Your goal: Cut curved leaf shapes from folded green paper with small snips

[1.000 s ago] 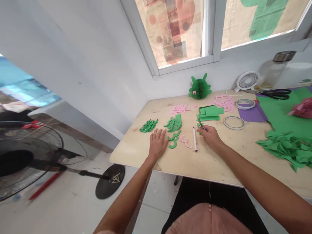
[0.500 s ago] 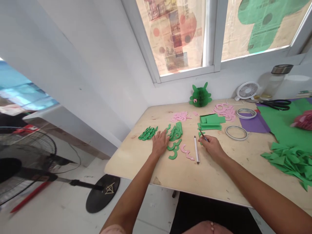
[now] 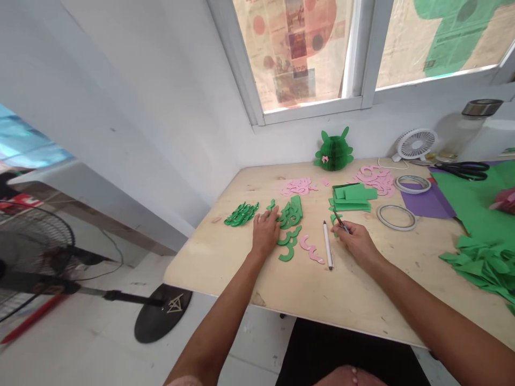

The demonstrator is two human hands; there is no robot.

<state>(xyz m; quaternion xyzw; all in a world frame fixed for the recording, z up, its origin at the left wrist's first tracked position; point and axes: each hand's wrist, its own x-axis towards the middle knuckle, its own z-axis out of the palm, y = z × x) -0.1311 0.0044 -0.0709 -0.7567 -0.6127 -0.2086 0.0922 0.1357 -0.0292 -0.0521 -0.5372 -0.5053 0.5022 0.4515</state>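
My left hand [image 3: 266, 231] lies palm down on the wooden table, fingers spread, its fingertips by a small green paper cutout [image 3: 271, 205]. To its left is a pile of glossy green cutouts [image 3: 242, 214]; to its right, a stack of curvy green cutouts [image 3: 290, 214]. Two wavy green pieces [image 3: 287, 250] and a wavy pink piece [image 3: 311, 250] lie nearer me. My right hand [image 3: 357, 242] is closed around small scissors [image 3: 340, 220], blades pointing away to the left. A green scrap [image 3: 333, 218] lies by the blades. A white pen [image 3: 328, 245] rests between my hands.
Green paper strips [image 3: 352, 197] lie beyond my right hand, with tape rolls [image 3: 396, 217] beside them. Pink cutouts [image 3: 298, 186] and a green paper figure [image 3: 335, 152] are farther back. At right are green scraps [image 3: 483, 265], black scissors [image 3: 462, 170] and a small fan [image 3: 417, 143].
The small green cutout at my left fingertips has shifted left, away from the curvy stack. My right hand still grips the scissors. The whole view has turned slightly.
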